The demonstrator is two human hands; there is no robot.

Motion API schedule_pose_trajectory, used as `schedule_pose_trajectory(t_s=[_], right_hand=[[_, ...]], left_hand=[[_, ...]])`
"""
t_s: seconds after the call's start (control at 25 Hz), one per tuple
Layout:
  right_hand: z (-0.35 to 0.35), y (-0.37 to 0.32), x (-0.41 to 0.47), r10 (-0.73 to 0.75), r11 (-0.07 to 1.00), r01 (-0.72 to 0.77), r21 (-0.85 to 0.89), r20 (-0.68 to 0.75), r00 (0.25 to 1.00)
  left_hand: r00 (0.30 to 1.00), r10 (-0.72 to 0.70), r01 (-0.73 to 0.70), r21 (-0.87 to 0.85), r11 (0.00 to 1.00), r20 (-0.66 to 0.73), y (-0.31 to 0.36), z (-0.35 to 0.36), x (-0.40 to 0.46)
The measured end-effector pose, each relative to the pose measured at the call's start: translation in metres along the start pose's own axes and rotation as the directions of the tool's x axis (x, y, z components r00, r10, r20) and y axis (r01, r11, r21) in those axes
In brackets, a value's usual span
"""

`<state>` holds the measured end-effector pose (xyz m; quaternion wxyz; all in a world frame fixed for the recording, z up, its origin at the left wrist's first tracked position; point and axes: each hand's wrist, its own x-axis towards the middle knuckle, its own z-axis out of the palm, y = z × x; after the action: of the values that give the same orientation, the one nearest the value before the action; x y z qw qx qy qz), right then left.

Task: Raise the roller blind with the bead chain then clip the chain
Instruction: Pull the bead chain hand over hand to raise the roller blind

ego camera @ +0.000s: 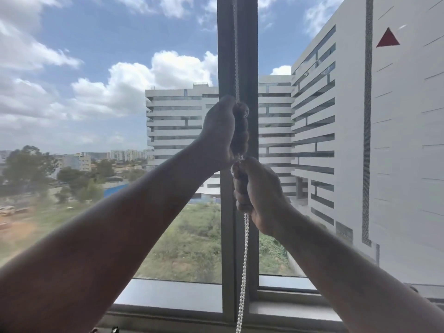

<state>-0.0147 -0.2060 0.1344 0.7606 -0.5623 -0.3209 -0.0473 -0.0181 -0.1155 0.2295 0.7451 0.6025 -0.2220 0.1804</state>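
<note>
Here both hands [223, 133] grip bead chain [243, 272].

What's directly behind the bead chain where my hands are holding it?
The dark window mullion runs behind the bead chain. The left hand and right hand cover the chain between them.

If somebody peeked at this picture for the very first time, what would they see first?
Two fists stacked on a white bead chain in the middle, in front of the dark window post: the left hand on top, the right hand just under it. Behind the glass, a big white striped building fills the right side, and puffy clouds fill the blue sky on the left.
</note>
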Motion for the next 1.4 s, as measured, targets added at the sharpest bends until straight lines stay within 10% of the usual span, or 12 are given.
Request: schedule_pose_trajectory(t_s=[0.72, 0.96, 1.4], right_hand=[[-0.045, 0.117, -0.06, 0.322, 0.919, -0.286, -0.269, 0.098, 0.942], [-0.048, 0.062, -0.024, -0.092, 0.882, 0.008, -0.47, -0.156, 0.984], [0.026, -0.025, 0.036, 0.008, 1.0, -0.005, 0.03, -0.097, 0.995]], left_hand=[[0.994, -0.101, 0.103, 0.043, 0.994, -0.035, -0.144, -0.042, -0.063], [0.999, -0.05, 0.049, 0.085, 0.995, 0.011, -0.142, -0.044, -0.066], [0.981, 0.023, -0.047, 0.119, 0.992, 0.193, -0.14, -0.064, -0.068]])
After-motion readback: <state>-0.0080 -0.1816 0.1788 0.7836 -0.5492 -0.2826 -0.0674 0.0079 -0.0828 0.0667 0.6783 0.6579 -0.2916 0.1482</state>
